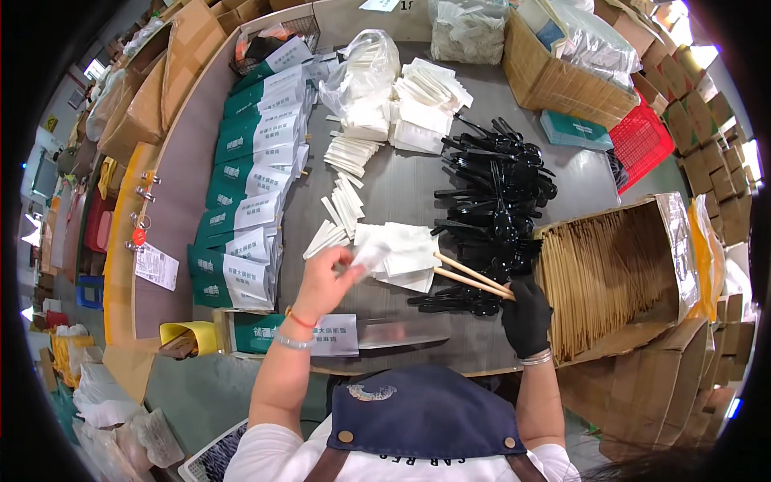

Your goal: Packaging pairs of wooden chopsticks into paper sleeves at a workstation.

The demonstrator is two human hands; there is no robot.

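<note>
My right hand (528, 320), in a black glove, grips a pair of wooden chopsticks (470, 276) that point left across the table. My bare left hand (321, 285) pinches a small white paper packet (372, 255), smeared by motion, over a pile of flat white packets (411, 247). Black plastic spoons (498, 205) lie heaped just beyond the chopsticks. To the right of my gloved hand, a lined carton (671, 233) on its side holds many wooden chopsticks. Short white paper strips (345, 201) lie beyond my left hand.
Green-and-white printed sleeves (245, 197) stand in stacks along the left wall. One green-and-white sleeve (333, 333) lies at the near edge beside a clear plastic strip (405, 331). A plastic bag of white packets (365, 72), a cardboard box (562, 88) and a red basket (645, 145) are farther off.
</note>
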